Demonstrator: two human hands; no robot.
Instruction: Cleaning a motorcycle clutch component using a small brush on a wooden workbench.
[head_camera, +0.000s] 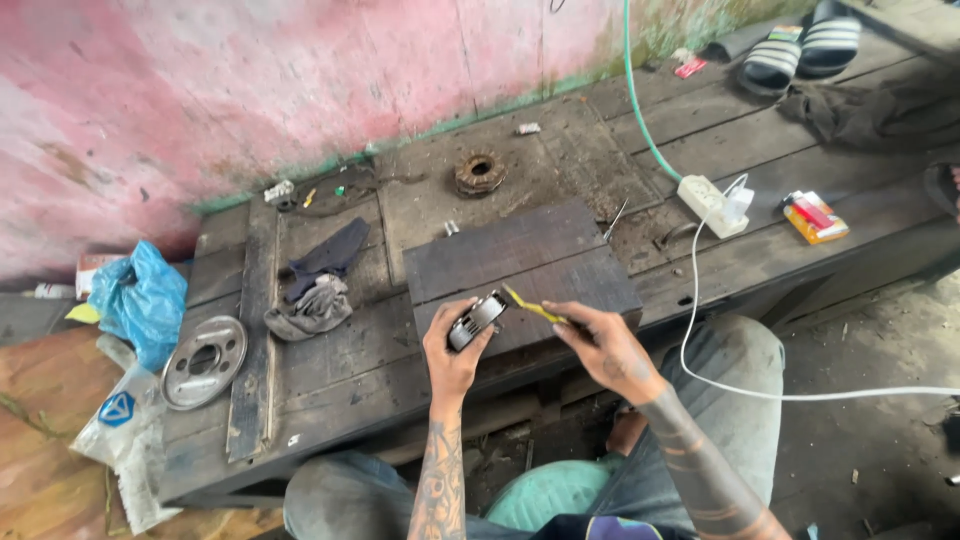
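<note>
The left hand (455, 355) is clamped around a small finned metal part (476, 320), held up just above the near edge of the dark wooden block (520, 258). The right hand (605, 345) pinches a yellow-handled tool (530, 306), its tip touching the part's upper end. The hands sit close together, not touching, over the worn plank workbench (350, 350).

The small grey metal part (476, 320) sits tilted in my left hand (455, 355). My thin yellow tool (533, 306) meets it from three o'clock.
</note>
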